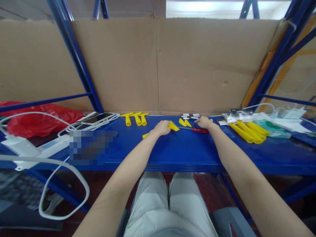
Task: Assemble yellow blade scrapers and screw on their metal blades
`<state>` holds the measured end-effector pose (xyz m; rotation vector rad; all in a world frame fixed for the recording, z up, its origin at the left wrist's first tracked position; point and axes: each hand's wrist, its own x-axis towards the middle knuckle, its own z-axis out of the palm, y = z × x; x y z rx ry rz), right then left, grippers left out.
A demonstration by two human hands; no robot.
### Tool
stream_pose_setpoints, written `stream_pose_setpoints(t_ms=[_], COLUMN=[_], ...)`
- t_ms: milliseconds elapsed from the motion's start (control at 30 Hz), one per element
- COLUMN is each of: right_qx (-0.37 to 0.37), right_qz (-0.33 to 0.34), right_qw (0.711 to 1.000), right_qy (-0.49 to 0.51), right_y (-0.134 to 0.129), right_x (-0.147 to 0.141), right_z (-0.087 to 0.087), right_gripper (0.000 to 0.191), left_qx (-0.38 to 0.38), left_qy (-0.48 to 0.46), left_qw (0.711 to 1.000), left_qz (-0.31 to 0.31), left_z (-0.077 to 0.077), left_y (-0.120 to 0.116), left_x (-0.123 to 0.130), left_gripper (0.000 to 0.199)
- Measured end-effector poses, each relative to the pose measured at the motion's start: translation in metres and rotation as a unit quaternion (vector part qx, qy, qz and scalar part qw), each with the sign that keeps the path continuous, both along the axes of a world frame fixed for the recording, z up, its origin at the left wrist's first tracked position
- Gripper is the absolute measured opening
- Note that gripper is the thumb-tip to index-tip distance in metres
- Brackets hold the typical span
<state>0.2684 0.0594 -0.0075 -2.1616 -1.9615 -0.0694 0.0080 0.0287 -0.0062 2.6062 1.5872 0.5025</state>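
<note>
My left hand point(163, 127) is closed on a yellow plastic piece point(174, 126), which sticks out to the right of the fingers just above the blue table. Another yellow part point(145, 135) shows partly from behind my left forearm. My right hand point(204, 122) has its fingers drawn together near the tabletop; anything between them is too small to make out. Just below that hand lies a screwdriver point(201, 130) with a red handle, its shaft pointing left. Two small flat yellow pieces point(185, 122) lie between my hands, in front of several black-and-white sticks point(190, 116).
Yellow T-shaped parts point(137, 119) stand at the back left, and yellow tubes point(248, 132) lie at the right beside plastic bags point(238, 116). Left are a phone point(97, 119), white cables, a power strip point(53, 144) and a red bag point(41, 120). Cardboard point(158, 65) closes the back.
</note>
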Motion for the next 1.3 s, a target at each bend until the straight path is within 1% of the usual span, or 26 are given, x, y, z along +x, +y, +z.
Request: stream_pose_setpoints(t_ms=[100,333,433,633,733,867,1033,1200,1300], right_qx=[-0.038,-0.025,-0.034,-0.025,-0.032,-0.050,-0.065,-0.075,-0.051], right_qz=[-0.004,0.002,0.004,-0.004,-0.008,0.014,0.006,0.014,0.029], right_qw=[0.999,1.000,0.999,0.999,0.998,0.993,0.991,0.991,0.992], right_qy=[-0.006,0.005,0.012,0.029,0.057,0.102,0.114,0.113,0.115], right_y=[-0.004,-0.009,-0.011,-0.014,-0.014,-0.014,-0.014,-0.012,-0.008], right_x=[-0.004,-0.007,-0.009,-0.013,-0.012,-0.007,-0.004,-0.002,0.000], right_z=[0.004,0.007,0.007,0.008,0.007,0.005,0.007,0.006,0.001], right_gripper=[0.040,0.037,0.036,0.022,0.019,0.013,0.010,0.009,0.008], left_qx=[-0.002,-0.004,-0.001,0.003,0.005,-0.003,-0.006,-0.010,-0.010], left_qy=[0.000,-0.004,-0.006,-0.004,-0.001,0.008,0.006,0.005,0.002], left_qw=[1.000,1.000,1.000,1.000,1.000,1.000,1.000,1.000,1.000], left_qz=[0.008,0.015,0.009,-0.004,0.001,0.005,0.010,0.003,0.001], left_z=[-0.001,-0.001,-0.001,0.001,0.000,0.000,0.001,0.001,0.001], left_y=[0.001,0.002,0.000,-0.002,-0.001,0.000,-0.001,-0.002,-0.003], left_x=[0.000,0.001,0.001,0.001,0.001,0.002,0.003,0.003,0.003], left_gripper=[0.048,0.054,0.052,0.043,0.046,0.051,0.051,0.043,0.041])
